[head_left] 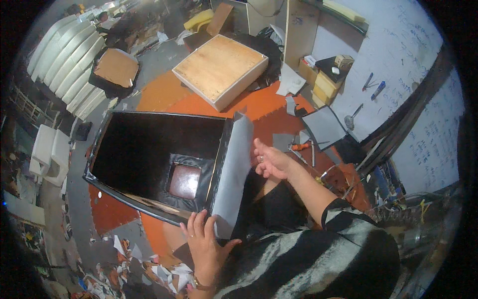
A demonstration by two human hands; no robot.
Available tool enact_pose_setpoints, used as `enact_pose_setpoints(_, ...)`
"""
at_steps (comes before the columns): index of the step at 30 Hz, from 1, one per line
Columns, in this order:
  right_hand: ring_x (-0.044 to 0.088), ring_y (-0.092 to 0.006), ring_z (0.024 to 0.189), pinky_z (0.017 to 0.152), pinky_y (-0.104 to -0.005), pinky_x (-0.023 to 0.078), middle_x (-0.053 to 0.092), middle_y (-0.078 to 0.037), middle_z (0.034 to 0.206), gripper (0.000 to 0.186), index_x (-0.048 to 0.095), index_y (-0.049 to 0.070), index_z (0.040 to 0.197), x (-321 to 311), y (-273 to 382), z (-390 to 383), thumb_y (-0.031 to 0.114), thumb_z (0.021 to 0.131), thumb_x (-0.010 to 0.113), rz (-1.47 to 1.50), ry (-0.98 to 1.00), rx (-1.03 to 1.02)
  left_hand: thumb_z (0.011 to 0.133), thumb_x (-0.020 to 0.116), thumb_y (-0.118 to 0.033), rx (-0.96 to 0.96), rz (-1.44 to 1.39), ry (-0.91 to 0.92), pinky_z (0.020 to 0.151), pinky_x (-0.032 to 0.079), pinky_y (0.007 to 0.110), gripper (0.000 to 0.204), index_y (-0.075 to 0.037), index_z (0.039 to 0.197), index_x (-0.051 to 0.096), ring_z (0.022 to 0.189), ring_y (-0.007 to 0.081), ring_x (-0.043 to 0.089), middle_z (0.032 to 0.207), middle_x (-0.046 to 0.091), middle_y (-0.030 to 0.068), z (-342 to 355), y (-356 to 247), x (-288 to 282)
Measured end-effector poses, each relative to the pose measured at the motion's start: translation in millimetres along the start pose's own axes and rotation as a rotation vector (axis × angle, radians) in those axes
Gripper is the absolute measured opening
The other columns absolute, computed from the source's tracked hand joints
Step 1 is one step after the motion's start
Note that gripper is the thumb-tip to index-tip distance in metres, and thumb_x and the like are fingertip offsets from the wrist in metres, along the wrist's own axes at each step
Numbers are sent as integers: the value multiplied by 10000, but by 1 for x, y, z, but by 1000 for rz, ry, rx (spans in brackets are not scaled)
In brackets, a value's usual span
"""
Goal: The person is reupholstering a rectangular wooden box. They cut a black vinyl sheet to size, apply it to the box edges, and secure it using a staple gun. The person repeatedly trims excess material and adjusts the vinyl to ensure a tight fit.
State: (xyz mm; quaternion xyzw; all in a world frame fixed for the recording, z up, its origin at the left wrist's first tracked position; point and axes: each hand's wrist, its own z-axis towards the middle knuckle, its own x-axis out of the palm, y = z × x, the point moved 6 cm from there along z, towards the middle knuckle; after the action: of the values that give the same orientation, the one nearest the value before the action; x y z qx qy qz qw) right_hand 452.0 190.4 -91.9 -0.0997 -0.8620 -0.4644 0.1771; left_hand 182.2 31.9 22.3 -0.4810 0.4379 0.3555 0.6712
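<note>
A large open box [149, 142] covered in black upholstery lies in front of me, with a square cut-out framed in black in one inner face. Along its right side hangs a strip of grey fabric [233, 164], its upper end standing loose. My left hand [203, 241] grips the near right corner, fingers over the rim and thumb stretched toward the fabric. Just right of the strip, my right hand [271, 160] is raised with loosely bent fingers apart. Nothing shows in it, and it looks separate from the fabric.
Beyond the box lies a square wooden-topped panel [221, 65] with pale sides. Curved white foam pieces [67, 55] stack at far left. An orange-handled tool [300, 147] lies right of my right hand. Fabric scraps [164, 274] litter the lower left. A written-on white board [393, 65] stands right.
</note>
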Motion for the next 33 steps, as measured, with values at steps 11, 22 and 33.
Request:
enact_pose_setpoints(11, 686, -152, 699, 621, -322, 551, 699, -60, 752, 267, 723, 49, 858, 96, 105, 32, 301, 933, 768, -602, 25, -434, 848, 870, -200, -72, -90, -328, 1169, 376, 567, 428, -5, 1152, 640, 1287, 452, 563, 1308, 632, 210, 5, 0, 0)
enact_pose_setpoints(22, 755, -366, 888, 797, -497, 587, 776, -127, 869, 326, 766, 133, 858, 150, 95, 69, 450, 915, 714, -1353, 118, -704, 916, 838, -228, -320, -157, -365, 1205, 352, 519, 324, 73, 1005, 755, 1453, 433, 458, 1504, 584, 198, 9, 57, -16)
enact_pose_setpoints(33, 699, -283, 850, 892, -433, 454, 747, -75, 767, 515, 802, 141, 760, 136, 67, 26, 565, 1003, 640, -1640, 362, -1203, 869, 877, -201, -471, -269, -460, 1304, 222, 510, 833, -11, 1561, 453, 1612, 465, 244, 1740, 233, 293, -5, 65, -4)
